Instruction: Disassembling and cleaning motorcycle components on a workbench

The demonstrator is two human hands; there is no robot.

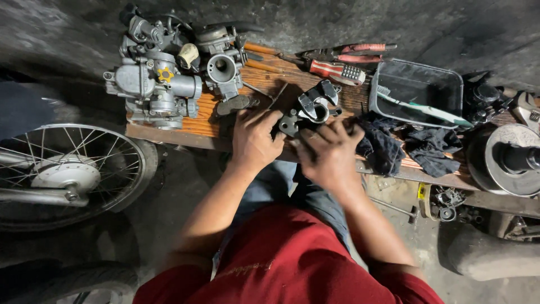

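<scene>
Both hands closed around a dark metal carburetor part [311, 107] over the wooden surface [202, 121]: left hand [256, 138] in tight grip at its near-left edge, right hand [329, 155] clasping beneath.

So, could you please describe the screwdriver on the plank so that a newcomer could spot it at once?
Start at the wooden plank across the top of the view, then go to the dark plastic tray on its right side. Just left of the tray lies the screwdriver. Its red-and-white handle is stubby, unlike the slim red pliers above it.
</scene>
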